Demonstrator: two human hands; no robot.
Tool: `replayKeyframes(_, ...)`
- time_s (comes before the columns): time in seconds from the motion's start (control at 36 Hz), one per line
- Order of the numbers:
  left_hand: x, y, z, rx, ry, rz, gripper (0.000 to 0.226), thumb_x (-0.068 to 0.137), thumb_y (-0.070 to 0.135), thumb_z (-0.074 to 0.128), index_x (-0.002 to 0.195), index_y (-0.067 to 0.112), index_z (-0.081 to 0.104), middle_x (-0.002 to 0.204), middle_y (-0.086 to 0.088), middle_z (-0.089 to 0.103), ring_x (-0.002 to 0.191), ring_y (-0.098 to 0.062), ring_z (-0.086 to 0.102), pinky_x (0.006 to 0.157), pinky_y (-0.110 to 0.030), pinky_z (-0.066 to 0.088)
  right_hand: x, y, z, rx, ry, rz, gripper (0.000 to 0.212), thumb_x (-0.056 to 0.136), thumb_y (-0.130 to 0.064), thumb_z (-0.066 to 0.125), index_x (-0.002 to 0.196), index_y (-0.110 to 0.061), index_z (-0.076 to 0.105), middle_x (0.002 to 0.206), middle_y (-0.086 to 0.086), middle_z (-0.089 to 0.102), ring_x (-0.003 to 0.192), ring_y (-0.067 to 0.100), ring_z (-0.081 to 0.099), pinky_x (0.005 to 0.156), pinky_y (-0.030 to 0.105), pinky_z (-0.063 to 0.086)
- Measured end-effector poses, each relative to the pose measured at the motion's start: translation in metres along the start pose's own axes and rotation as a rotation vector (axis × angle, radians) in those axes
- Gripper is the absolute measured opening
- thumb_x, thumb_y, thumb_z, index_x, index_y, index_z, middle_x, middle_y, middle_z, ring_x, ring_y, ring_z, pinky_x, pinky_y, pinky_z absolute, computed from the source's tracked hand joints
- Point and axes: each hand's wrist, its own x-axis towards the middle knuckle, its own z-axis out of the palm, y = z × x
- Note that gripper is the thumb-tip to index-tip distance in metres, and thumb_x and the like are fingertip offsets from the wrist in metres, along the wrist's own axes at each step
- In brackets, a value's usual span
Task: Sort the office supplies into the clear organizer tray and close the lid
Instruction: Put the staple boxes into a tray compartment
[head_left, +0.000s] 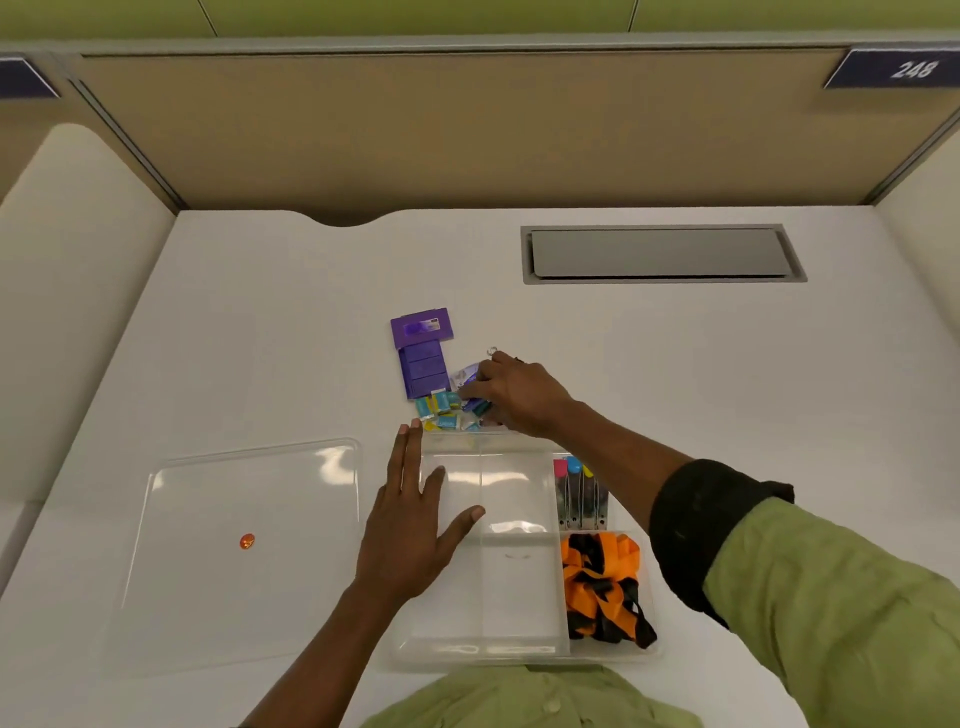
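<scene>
The clear organizer tray (519, 652) sits near the front desk edge. Its right compartments hold an orange-and-black lanyard (597, 582) and several pens with coloured caps (574, 488). My left hand (410, 525) lies flat and open on the tray's left rim. My right hand (511, 395) reaches just past the tray's far edge, fingers curled on a pile of small blue and yellow wrapped packets (441, 410) and a clear packet (465, 375). Purple boxes (422, 353) lie behind the pile. The clear lid (234, 551) lies flat to the tray's left.
A grey cable hatch (660, 253) is set in the white desk at the back right. Tan partition walls enclose the desk on three sides. A small orange sticker (247, 541) shows on the lid.
</scene>
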Motion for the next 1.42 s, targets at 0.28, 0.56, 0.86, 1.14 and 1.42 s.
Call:
replayKeyframes(0.28, 0.000, -0.001, 0.001, 0.003, 0.038, 0.023, 0.075, 0.095, 0.083, 0.032, 0.135, 0.029, 0.066, 0.176, 0.014, -0.018, 0.164, -0.008, -0.012, 0.120, -0.050, 0.041, -0.012, 0.010, 0.003, 0.185, 0.117, 0.209, 0.039, 0.086, -0.035, 0.074, 0.122, -0.021, 0.067, 0.115, 0.008, 0.065, 0.102, 0.023, 0.054, 0.071, 0.034, 0.050)
replayKeyframes(0.56, 0.002, -0.007, 0.009, -0.036, 0.084, 0.028, 0.052, 0.099, 0.070, 0.049, 0.127, 0.030, 0.068, 0.178, 0.013, -0.011, 0.160, 0.001, -0.017, 0.118, -0.047, 0.042, -0.012, 0.013, 0.011, 0.306, 0.097, 0.277, 0.037, 0.087, -0.032, 0.074, 0.122, -0.026, 0.063, 0.119, 0.004, 0.063, 0.104, 0.020, 0.054, 0.079, 0.032, 0.050)
replayKeyframes(0.86, 0.001, -0.008, 0.009, -0.071, 0.124, 0.049, 0.045, 0.100, 0.064, 0.055, 0.124, 0.028, 0.069, 0.178, 0.014, -0.007, 0.163, -0.002, -0.008, 0.113, -0.047, 0.050, -0.013, 0.017, 0.024, 0.521, 0.332, 0.345, 0.027, 0.080, -0.027, 0.082, 0.105, -0.018, 0.077, 0.095, 0.005, 0.072, 0.085, 0.017, 0.054, 0.070, 0.032, 0.042)
replayKeyframes(1.14, 0.000, -0.008, 0.007, -0.103, 0.157, 0.102, 0.039, 0.101, 0.055, 0.060, 0.122, 0.024, 0.069, 0.179, 0.007, 0.001, 0.165, -0.011, 0.001, 0.106, -0.048, 0.057, -0.080, -0.043, -0.025, 0.789, 0.609, 0.561, 0.026, 0.076, -0.031, 0.086, 0.099, -0.023, 0.077, 0.093, -0.008, 0.072, 0.082, 0.004, 0.065, 0.068, 0.019, 0.055)
replayKeyframes(1.42, 0.000, -0.010, 0.010, -0.092, 0.161, 0.114, 0.038, 0.101, 0.055, 0.061, 0.118, 0.022, 0.071, 0.179, 0.007, -0.001, 0.165, -0.013, 0.002, 0.107, -0.039, 0.052, -0.135, -0.105, 0.020, 0.749, 0.488, 0.580, 0.018, 0.081, -0.024, 0.081, 0.098, -0.023, 0.075, 0.090, -0.010, 0.065, 0.081, 0.007, 0.062, 0.066, 0.023, 0.057)
